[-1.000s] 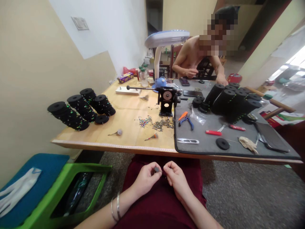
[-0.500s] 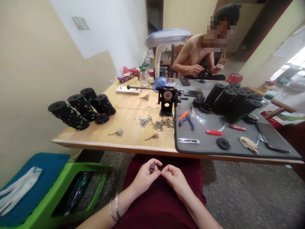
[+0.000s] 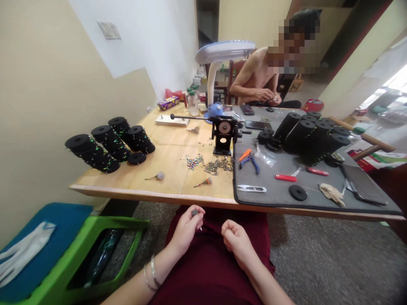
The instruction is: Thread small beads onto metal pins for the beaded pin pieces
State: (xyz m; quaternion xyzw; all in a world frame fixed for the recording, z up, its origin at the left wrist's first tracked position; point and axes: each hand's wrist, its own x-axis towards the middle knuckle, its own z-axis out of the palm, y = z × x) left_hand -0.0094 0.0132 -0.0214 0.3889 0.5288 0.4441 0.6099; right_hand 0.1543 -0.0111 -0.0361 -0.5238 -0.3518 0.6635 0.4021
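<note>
My left hand (image 3: 187, 226) is closed around a small dark grey piece (image 3: 194, 213), its exact kind not clear; a thin pale tip pokes out below the fingers. My right hand (image 3: 237, 239) is a little way off, fingers curled tight in a pinch, and whatever may be inside is hidden. Both hands are above a dark red garment (image 3: 216, 267), in front of the table edge. Nearest on the table lie an orange-tipped bundle of thin pieces (image 3: 203, 182), a grey-tipped bundle (image 3: 155, 176) and thread snips (image 3: 251, 188).
Stacks of black foam spools (image 3: 104, 146) stand left, more (image 3: 302, 131) right on a grey mat (image 3: 270, 199). A black hand-winder (image 3: 223, 133), a lamp (image 3: 222, 53), loose small metal parts (image 3: 218, 165) and pliers (image 3: 251, 163) occupy the middle. Across sits another person (image 3: 254, 80). A green stool (image 3: 60, 262) stands left.
My hands have parted: the left has moved left and slightly up with the grey piece, and the right has curled its fingers. The other person's hands have come together.
</note>
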